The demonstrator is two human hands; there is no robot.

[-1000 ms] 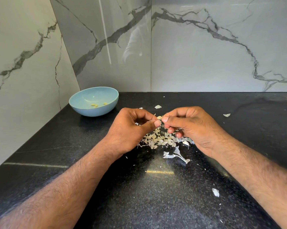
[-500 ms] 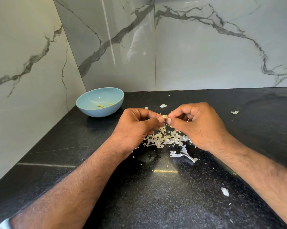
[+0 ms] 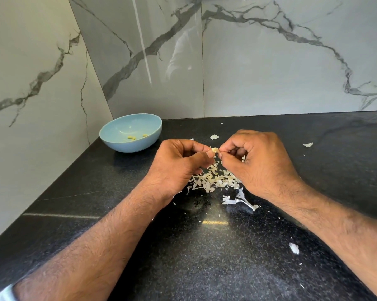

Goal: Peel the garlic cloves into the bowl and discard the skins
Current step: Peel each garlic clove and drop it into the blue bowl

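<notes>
Garlic clove (image 3: 214, 150) sits pinched between both hands above the skins pile (image 3: 213, 181) on the black counter (image 3: 204, 257): left hand (image 3: 178, 166) and right hand (image 3: 259, 164) curl fingertips onto it. Farther left, the blue bowl (image 3: 118, 144) holds peeled cloves (image 3: 131, 138).

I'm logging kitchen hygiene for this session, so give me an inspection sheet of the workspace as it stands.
Surface: black speckled countertop, glossy, dotted with skin flecks.
Job's things: garlic clove pinched between both hands; light blue bowl at back left holds a few peeled cloves.
Clutter: pile of skins under the hands; stray skin pieces around it.
Grippers: left hand and right hand both pinch the clove.
Cables: nothing seen.
Surroundings: marble-look wall tiles behind and at left.
</notes>
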